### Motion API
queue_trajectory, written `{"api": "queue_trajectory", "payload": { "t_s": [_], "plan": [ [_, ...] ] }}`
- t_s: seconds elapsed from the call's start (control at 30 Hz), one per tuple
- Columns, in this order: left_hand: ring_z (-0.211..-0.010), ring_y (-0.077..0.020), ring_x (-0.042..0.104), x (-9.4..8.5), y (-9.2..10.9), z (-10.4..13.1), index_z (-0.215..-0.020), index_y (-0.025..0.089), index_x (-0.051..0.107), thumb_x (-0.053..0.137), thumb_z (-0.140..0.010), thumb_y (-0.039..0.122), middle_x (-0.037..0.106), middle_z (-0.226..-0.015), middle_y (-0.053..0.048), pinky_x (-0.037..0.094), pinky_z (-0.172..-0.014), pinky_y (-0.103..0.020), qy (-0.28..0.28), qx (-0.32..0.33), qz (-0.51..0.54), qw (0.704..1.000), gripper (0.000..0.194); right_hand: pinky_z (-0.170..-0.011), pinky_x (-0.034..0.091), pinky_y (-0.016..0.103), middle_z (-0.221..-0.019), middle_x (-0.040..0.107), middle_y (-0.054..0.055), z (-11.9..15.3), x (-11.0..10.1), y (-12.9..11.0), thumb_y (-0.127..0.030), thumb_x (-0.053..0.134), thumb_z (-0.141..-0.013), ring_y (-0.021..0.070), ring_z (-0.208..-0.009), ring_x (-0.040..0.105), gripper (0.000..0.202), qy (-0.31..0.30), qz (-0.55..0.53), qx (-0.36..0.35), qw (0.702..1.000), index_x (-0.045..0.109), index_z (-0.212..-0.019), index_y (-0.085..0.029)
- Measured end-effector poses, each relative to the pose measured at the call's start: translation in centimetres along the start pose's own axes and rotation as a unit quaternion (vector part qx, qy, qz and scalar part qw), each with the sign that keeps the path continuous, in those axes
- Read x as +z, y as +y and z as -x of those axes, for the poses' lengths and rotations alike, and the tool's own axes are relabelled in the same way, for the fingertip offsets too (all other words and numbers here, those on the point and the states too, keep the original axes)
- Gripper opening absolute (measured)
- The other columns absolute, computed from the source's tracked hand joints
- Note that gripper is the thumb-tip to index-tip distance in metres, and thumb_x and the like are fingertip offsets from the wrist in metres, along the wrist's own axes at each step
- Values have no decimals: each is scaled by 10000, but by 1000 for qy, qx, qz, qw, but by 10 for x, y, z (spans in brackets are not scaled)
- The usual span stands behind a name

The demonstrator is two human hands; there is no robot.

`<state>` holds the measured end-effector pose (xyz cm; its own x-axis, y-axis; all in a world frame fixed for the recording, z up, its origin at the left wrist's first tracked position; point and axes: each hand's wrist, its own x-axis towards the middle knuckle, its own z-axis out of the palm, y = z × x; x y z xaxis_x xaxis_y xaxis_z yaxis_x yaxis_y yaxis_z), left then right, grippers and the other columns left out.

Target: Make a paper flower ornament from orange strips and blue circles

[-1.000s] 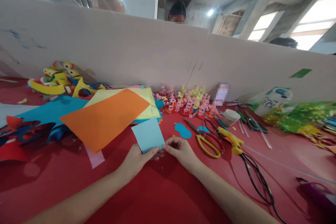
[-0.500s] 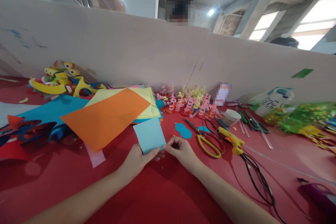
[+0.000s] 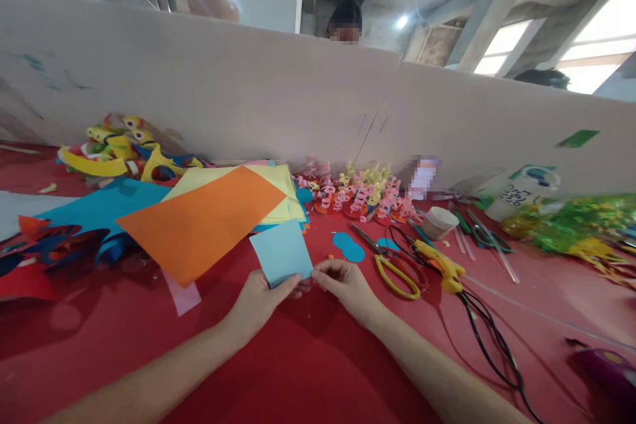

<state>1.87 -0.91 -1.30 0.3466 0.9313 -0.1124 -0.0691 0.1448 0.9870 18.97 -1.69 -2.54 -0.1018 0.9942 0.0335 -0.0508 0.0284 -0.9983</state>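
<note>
The light blue paper [image 3: 282, 248] might crease at its near right corner if the right hand [image 3: 350, 288] pulled against the left hand [image 3: 257, 301]. It is over the red table [image 3: 298, 377], well short of the far edge, its near side clamped between left thumb above and fingers below; right thumb and forefinger nearly meet at that corner, though whether they grip it I cannot tell.

The light-blue paper [image 3: 282, 253] hides some fingers of the left hand [image 3: 262, 299]; at lower right, a purple object [image 3: 602, 368] (blurred, too) is cut off by the frame's edge.
</note>
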Motion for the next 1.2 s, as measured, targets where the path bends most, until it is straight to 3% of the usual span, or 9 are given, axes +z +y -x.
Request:
{"api": "queue_trajectory", "payload": {
  "t_s": [0.33,0.67,0.93,1.2],
  "plan": [
    [-743,-200,680,-1,0,-1,-805,140,698,647,-709,306,735,-779,-60,547,-685,-282,2,13,-17,1000,199,-599,417,255,-622,627,-14,-2,-1,6,-374,714,-644,120,-583,547,206,-4,-5,-4,1000,641,-655,-182],
    [-732,-195,679,1,-2,2,-797,140,706,638,-713,300,737,-772,-63,543,-671,-275,-9,26,-46,999,194,-547,394,235,-557,578,-29,-1,1,2,-400,740,-601,99,-530,502,287,7,-19,0,1000,561,-579,-177],
    [-734,-197,684,1,1,0,-809,135,697,630,-710,313,739,-803,-72,548,-681,-282,5,27,-31,999,215,-556,388,242,-589,614,-15,-1,0,1,-435,694,-645,104,-539,502,261,-6,-3,9,1000,653,-670,-178],
    [-686,-188,678,0,1,1,-720,141,694,625,-723,314,734,-728,-64,537,-659,-264,21,36,-69,997,187,-552,380,241,-569,602,-26,0,1,3,-394,729,-603,102,-531,504,243,2,-24,17,1000,624,-622,-176]
  ]
}}
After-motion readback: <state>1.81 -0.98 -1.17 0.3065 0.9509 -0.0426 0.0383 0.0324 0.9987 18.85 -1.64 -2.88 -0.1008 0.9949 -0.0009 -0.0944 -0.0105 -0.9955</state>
